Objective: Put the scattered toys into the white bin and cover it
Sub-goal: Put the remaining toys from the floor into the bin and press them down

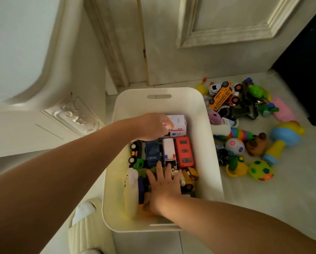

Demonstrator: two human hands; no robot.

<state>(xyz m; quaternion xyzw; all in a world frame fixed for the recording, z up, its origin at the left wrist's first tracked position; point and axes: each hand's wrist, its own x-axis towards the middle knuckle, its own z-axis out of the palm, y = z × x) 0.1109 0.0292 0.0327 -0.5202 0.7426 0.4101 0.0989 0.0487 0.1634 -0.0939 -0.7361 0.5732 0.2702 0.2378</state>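
Inside the white plastic bin w/ rounded corners and slot handles (201, 116), floor, by the door:

- Item 1: white boxy plastic ambulance van, blue star mark (178, 123). At bin's far end, above the other contents. Left hand (149, 127) grips its near end, fingers curled over it.
- Item 2: red plastic bus (184, 152), mid-bin, against right wall. Second white ambulance (169, 151) and dark blue truck (152, 151) lie alongside it.
- Item 3: pale yellow plush toy (131, 191), along bin's left wall, near end.
- Right hand (164, 184): open, fingers spread flat, resting on the mixed small vehicles at bin's near end. Holds nothing.
- Outside bin, right of it, on floor: orange toy school bus (221, 98), pink soft toy (282, 110), rainbow ribbed toy (239, 134), brown plush bear (257, 146), yellow-green spotted ball (260, 170), blue/yellow toy hammer (282, 142), approx. a dozen more.
- Lid: not in view.

Status (est.): roughly half sorted; van being placed.

Risks (est.):
- Bin floor is already covered and the floor pile is large. Loose stacking may rise past the rim, so the cover won't seat.
- The van is held at one end only, so it could tip on release and land askew, wasting space.
- Balls may roll off if knocked while reaching.
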